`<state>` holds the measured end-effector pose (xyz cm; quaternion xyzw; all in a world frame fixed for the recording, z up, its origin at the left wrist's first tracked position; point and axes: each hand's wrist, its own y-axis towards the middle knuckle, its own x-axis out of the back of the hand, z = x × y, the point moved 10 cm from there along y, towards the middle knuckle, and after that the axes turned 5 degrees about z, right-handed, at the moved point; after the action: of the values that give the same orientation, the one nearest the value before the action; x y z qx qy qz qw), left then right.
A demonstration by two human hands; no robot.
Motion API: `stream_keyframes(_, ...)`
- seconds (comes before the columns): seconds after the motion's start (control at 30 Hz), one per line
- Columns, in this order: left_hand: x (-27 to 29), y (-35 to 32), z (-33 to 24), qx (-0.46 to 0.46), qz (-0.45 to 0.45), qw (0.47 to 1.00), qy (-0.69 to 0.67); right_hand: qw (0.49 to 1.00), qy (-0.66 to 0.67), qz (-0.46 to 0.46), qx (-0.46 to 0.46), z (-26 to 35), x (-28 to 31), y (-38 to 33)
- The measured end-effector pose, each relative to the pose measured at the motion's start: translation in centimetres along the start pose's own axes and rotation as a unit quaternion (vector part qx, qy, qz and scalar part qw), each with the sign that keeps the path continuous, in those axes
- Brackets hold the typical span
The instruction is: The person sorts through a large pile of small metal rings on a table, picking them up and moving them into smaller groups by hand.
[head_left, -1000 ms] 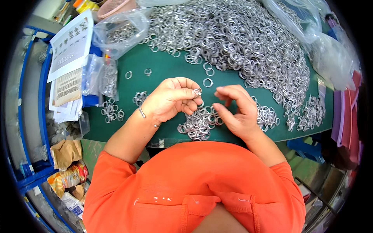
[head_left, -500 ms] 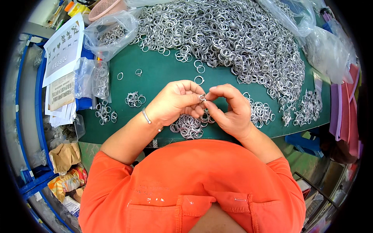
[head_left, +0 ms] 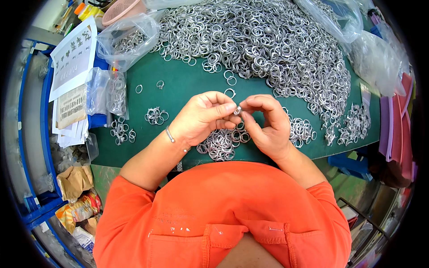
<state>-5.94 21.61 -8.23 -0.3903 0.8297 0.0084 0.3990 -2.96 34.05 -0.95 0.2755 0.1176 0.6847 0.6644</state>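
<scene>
My left hand (head_left: 203,117) and my right hand (head_left: 266,126) meet above the green mat (head_left: 187,89), fingertips pinched together on a small metal ring (head_left: 237,110). Just under the hands lies a small heap of silver rings (head_left: 222,144). A far larger heap of the same rings (head_left: 263,44) covers the back of the mat. A thin bracelet sits on my left wrist.
Clear plastic bags with rings (head_left: 127,38) lie at the back left, more bags (head_left: 373,58) at the right. Small ring clusters (head_left: 156,116) dot the mat's left side. Printed papers (head_left: 71,62) rest on a blue frame (head_left: 44,134) at the left. A pink basket (head_left: 120,9) stands behind.
My hands have come together from slightly apart and both now pinch one ring. The view has shifted a little, so the mat sits lower in the picture.
</scene>
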Motion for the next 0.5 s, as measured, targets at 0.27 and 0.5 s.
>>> stream_keyframes(0.27,0.20,0.31,0.45,-0.036,-0.004,0.999,-0.024,0.999,-0.046,0.004,0.028,0.65,0.48,0.44)
stream_keyframes(0.5,-0.07,0.25,0.32,-0.047,-0.001,0.999,-0.026,0.999,-0.042,-0.009,0.012,0.45,0.51,0.28)
